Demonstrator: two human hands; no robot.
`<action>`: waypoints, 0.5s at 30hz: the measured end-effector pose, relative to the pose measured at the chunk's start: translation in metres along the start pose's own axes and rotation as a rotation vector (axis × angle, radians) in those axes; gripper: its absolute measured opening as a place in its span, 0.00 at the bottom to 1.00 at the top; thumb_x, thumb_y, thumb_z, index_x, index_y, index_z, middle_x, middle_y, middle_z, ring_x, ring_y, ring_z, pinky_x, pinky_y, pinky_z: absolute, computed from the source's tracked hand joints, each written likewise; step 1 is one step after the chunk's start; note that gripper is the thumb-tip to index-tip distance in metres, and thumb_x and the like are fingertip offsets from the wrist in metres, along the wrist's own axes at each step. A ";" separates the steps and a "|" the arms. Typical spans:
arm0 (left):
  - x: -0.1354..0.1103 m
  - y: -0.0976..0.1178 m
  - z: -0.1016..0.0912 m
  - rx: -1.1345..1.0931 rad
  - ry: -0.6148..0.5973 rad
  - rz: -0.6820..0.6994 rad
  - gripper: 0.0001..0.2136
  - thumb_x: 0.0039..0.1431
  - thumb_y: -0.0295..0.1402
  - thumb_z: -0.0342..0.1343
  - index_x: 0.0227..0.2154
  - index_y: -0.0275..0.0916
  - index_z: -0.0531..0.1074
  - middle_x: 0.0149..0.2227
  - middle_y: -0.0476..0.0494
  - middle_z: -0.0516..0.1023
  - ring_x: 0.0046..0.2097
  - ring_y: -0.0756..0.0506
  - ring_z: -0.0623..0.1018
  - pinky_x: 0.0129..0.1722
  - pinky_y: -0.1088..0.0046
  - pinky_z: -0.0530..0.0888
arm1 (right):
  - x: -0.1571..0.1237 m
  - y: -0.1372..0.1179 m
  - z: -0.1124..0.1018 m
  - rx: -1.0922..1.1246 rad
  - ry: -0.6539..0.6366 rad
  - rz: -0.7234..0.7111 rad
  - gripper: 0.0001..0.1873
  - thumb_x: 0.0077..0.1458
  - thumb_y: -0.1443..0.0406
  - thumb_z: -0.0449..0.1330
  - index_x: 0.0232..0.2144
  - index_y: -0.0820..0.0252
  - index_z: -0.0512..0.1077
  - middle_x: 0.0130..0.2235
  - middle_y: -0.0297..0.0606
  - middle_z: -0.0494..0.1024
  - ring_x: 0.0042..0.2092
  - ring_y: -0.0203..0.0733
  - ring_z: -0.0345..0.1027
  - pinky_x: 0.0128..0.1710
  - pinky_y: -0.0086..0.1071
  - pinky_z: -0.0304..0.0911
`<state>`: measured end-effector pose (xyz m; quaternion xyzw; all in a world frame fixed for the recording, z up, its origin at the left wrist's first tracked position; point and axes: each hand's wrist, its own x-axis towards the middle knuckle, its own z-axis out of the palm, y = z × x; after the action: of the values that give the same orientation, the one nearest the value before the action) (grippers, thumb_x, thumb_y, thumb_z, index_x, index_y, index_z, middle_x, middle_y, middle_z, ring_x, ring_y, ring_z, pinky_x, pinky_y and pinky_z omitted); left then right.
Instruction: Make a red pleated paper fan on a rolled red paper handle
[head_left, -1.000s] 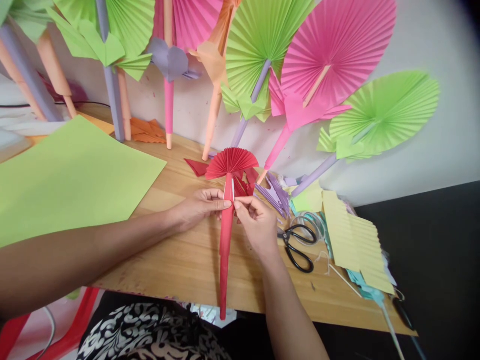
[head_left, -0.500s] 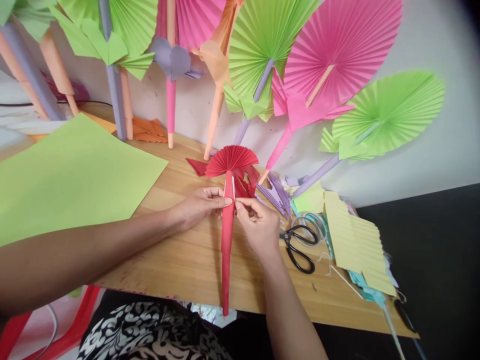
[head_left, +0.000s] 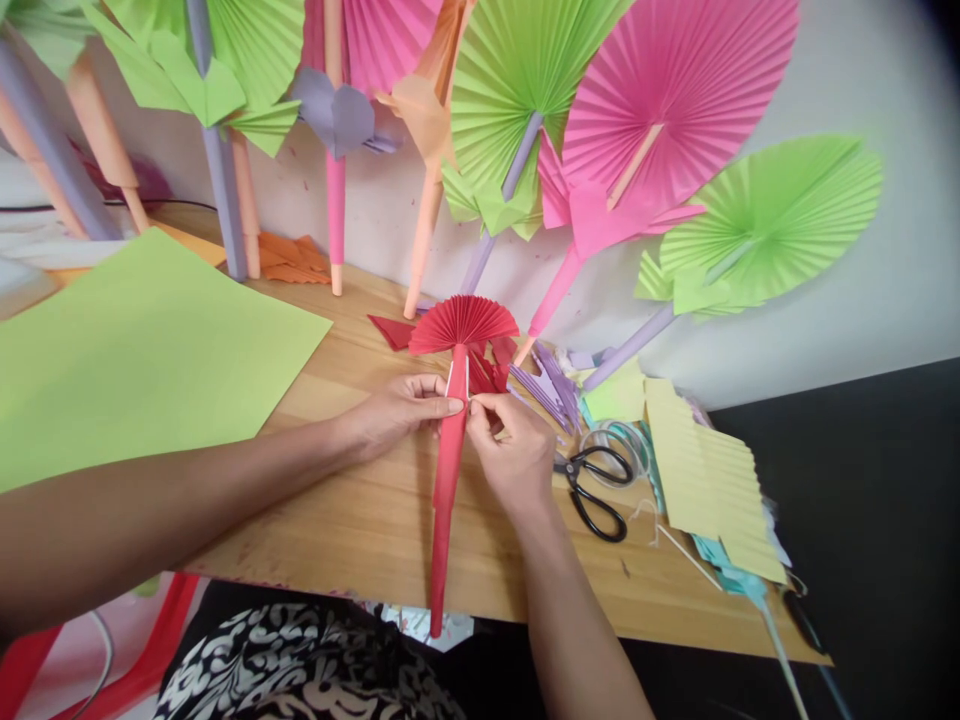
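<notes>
Edgework is apparently proceeding: left hand [head_left: 405, 412] is gripping red handle [head_left: 448, 460], right hand [head_left: 516, 450] is pinching fingertips together at its right edge, next move likely calling for firm left-side bracing.

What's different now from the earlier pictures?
The lower end of the red handle has swung slightly left. Nothing was visibly taken up or let go: the left hand keeps its grip, the right hand stays at the handle's edge. The scissors and green sheet stayed put.
</notes>
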<state>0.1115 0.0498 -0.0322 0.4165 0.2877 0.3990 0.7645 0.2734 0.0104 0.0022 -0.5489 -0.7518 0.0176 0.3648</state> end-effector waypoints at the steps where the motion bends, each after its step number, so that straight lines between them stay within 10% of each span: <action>1: 0.000 0.000 0.000 0.009 0.000 -0.004 0.13 0.48 0.38 0.68 0.27 0.34 0.72 0.26 0.50 0.73 0.29 0.52 0.70 0.31 0.76 0.64 | 0.000 0.001 0.000 -0.004 0.015 0.006 0.09 0.58 0.67 0.55 0.30 0.56 0.76 0.28 0.35 0.79 0.29 0.38 0.70 0.32 0.31 0.63; 10: -0.007 0.008 0.007 0.091 -0.080 -0.103 0.14 0.46 0.37 0.68 0.24 0.35 0.70 0.23 0.53 0.69 0.25 0.54 0.65 0.27 0.77 0.59 | 0.013 0.034 -0.005 -0.064 0.178 0.177 0.09 0.56 0.65 0.55 0.31 0.57 0.76 0.28 0.35 0.79 0.29 0.39 0.70 0.33 0.31 0.63; 15: -0.008 0.005 0.004 0.044 -0.110 -0.095 0.14 0.45 0.37 0.69 0.26 0.35 0.71 0.26 0.52 0.71 0.28 0.53 0.69 0.31 0.76 0.64 | -0.006 0.046 -0.080 -0.257 0.262 0.413 0.11 0.54 0.60 0.56 0.30 0.56 0.77 0.30 0.38 0.80 0.32 0.44 0.73 0.35 0.33 0.65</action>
<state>0.1084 0.0429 -0.0247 0.4405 0.2734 0.3324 0.7879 0.3568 -0.0067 0.0380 -0.7299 -0.5665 -0.0752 0.3751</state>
